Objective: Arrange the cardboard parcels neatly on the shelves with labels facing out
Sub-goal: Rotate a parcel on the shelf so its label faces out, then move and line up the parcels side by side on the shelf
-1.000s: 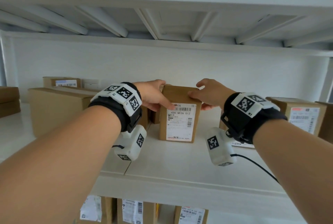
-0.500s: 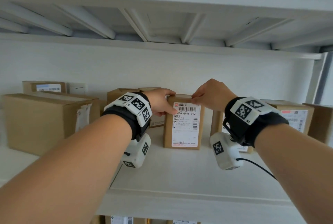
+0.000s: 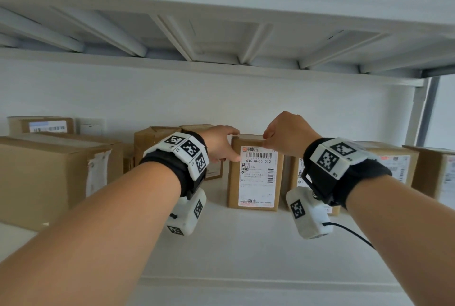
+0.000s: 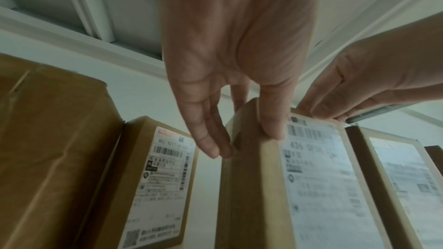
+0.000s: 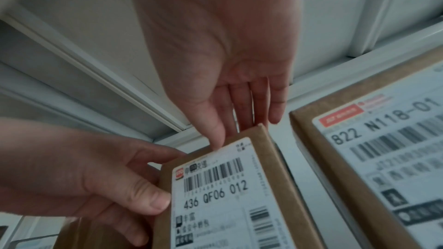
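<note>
Although most of the shelf's parcels already sit with labels outward, the far-left large cardboard box (image 3: 46, 177) shows a plain brown face, its white label (image 3: 96, 172) wrapped round the right side. Behind it a smaller box (image 3: 40, 124) carries a barcode sticker too small to read.

Next comes the left hand (image 3: 219, 144), thumb pressed on the front face and fingers laid along the left side and top of the upright parcel (image 3: 256, 172), a light pinch at its upper left corner. In the left wrist view the neighbouring box (image 4: 165, 183) on that side has a label whose code is too blurred to read with confidence.

The parcel stands on the white shelf (image 3: 246, 244), label facing out, reading "436 QF06 012" under a barcode and a red logo. The right hand (image 3: 285, 135) pinches the top right edge, thumb in front, fingers reaching over the top.

Just right of it, the right wrist view shows another box (image 5: 374, 158) marked "822 N118-01".

My worry: the parcel is tall and narrow and held only at the top, so an uneven push could tip it backward or twist it askew, turning the label off-front. Sliding it sideways might also knock it against the "822" box, since the gap looks slim.
</note>
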